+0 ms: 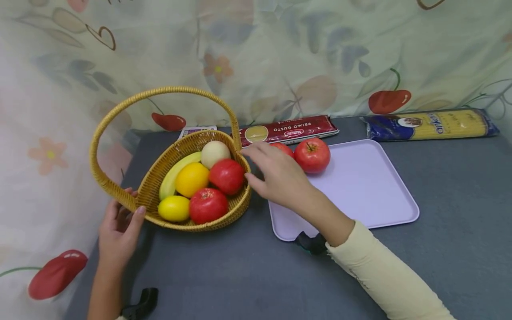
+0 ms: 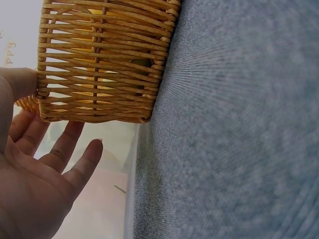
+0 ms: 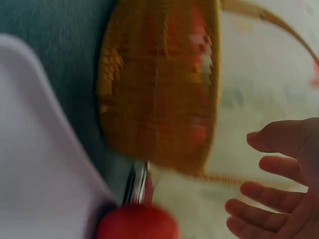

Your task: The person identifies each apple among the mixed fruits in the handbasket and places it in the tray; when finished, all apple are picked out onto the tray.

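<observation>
A woven basket (image 1: 240,209) with a tall arched handle stands on the left of the table. Inside lie a banana (image 1: 170,180), an orange-yellow fruit (image 1: 192,179), a lemon (image 1: 174,208), a pale round fruit (image 1: 215,154), a red apple (image 1: 227,176) and a red pomegranate-like fruit (image 1: 208,206). My left hand (image 1: 120,229) holds the basket's left end by the handle base, thumb in front and fingers behind; the left wrist view shows its outer fingers spread. My right hand (image 1: 278,175), fingers extended and nothing held, is beside the basket's right rim; the right wrist view shows a gap.
A lilac tray (image 1: 368,191) lies to the right, with a red fruit (image 1: 312,155) at its back left corner and another partly hidden behind my right hand. Red pasta packet (image 1: 296,130) and blue-yellow spaghetti packet (image 1: 432,124) lie along the back by a patterned curtain (image 1: 280,58).
</observation>
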### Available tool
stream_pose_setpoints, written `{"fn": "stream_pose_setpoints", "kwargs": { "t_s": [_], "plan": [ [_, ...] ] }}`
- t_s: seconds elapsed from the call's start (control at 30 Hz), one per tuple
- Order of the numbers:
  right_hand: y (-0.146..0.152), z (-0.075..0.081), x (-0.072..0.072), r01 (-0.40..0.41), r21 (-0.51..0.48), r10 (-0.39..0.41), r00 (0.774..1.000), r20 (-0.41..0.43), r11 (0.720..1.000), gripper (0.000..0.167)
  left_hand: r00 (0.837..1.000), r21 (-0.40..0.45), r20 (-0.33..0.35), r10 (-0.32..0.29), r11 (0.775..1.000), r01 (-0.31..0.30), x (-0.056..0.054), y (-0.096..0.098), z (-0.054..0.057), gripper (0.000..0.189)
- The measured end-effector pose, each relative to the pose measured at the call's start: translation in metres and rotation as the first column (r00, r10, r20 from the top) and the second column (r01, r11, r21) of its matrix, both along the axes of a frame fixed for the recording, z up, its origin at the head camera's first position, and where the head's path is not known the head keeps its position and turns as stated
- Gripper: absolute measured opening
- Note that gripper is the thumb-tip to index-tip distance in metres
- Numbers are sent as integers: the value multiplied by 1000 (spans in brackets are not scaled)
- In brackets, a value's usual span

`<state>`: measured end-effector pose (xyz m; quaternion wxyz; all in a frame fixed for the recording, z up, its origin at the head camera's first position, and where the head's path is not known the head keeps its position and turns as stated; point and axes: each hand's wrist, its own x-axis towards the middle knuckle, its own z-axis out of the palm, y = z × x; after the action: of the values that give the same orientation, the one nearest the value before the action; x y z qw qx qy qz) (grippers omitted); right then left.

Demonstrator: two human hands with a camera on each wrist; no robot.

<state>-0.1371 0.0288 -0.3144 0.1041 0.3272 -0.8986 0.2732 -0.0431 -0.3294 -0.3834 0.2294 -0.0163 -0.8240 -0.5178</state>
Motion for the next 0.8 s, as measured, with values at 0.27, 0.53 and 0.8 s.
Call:
{"fn": "stream_pose_setpoints", "kwargs": {
  "t_s": [0.27,0.53,0.8],
  "plan": [
    [-63,-2,-9,-176,455,167,984,59,873,48,999,-17,44,29,999,-28,0,1,2,53],
    [-90,-6,-12,-101,671,99,994,42,735,58,999,-11,36,31,999,-31,0,1,2,53],
    [-88,-10,-7,-29,598,67,997,-41,801,52,1000,-2,-5,3,1000,-3,0,-2,1,54]
  ]
}}
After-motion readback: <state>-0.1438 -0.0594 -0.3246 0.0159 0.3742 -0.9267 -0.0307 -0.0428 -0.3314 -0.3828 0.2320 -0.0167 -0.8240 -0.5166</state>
